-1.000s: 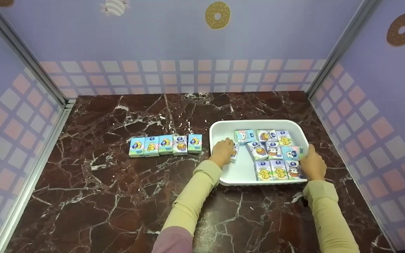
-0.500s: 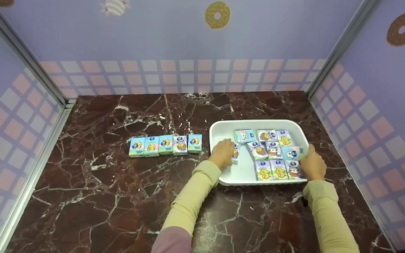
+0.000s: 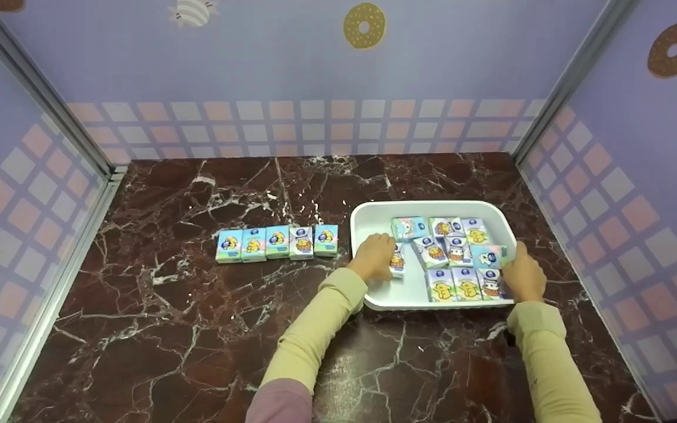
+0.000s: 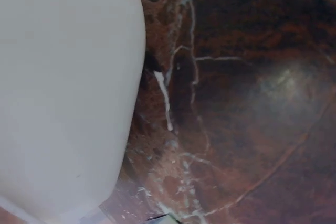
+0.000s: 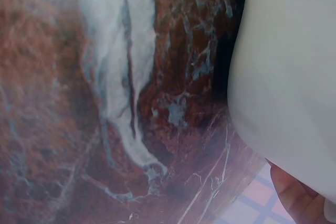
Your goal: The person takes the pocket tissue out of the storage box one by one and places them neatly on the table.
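Note:
In the head view my left hand (image 3: 374, 257) reaches over the left rim of a white tray (image 3: 412, 288) and holds a small cartoon-printed tissue pack (image 3: 398, 261) between thumb and fingers; the hand covers the pack's left part. My right hand (image 3: 525, 275) grips the tray's right rim, and a finger (image 5: 302, 198) shows at the tray's edge in the right wrist view. Several similar tissue packs (image 3: 458, 252) lie in the right and middle of the tray. The left wrist view has only the tray's outside and the table.
Left of the tray, several tissue packs (image 3: 278, 242) lie side by side in a row on the dark marbled table (image 3: 197, 329). A back wall (image 3: 291, 64) and two side walls enclose the table.
My left hand has shifted slightly right and toward me inside the tray, and the pack in it has moved along. The right hand and the tray look still.

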`<state>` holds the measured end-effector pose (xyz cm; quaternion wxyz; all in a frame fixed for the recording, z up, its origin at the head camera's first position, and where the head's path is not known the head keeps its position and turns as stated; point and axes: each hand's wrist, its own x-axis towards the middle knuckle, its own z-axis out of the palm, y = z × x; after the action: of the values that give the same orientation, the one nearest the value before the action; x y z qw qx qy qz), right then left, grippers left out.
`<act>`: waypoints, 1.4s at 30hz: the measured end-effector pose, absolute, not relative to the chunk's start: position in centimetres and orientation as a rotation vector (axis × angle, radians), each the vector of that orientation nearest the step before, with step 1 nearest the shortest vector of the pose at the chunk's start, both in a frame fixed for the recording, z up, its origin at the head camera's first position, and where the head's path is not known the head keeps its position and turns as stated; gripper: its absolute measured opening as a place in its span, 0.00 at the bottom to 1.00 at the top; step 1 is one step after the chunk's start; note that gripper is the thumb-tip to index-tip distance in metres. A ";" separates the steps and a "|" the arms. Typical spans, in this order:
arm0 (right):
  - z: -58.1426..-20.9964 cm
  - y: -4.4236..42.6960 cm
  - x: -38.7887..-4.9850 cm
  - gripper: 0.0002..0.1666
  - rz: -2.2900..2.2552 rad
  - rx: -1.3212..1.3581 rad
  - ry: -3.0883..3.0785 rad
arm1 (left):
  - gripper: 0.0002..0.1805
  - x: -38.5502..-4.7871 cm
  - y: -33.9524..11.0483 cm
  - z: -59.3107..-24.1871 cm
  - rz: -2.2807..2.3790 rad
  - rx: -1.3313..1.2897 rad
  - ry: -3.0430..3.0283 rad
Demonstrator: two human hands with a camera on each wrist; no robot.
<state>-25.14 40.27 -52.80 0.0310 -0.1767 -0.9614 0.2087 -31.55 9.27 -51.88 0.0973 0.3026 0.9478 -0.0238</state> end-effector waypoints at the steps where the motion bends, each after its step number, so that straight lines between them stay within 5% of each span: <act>1: -52.8 40.3 -25.1 0.28 0.649 -0.539 -2.965 | 0.38 -31.6 9.2 -51.7 -0.066 0.902 2.808; 23: -53.0 40.4 -25.2 0.29 0.642 -0.558 -2.978 | 0.44 -32.2 4.0 -48.8 0.537 0.993 2.983; 42: -53.0 40.4 -25.3 0.30 0.641 -0.536 -2.980 | 0.44 -32.9 -2.9 -52.0 0.851 0.603 3.148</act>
<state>-25.26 40.41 -53.00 0.0235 -0.1732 -0.9626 0.2070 -32.87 -2.92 -51.97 -0.0873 0.1812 0.9456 0.2556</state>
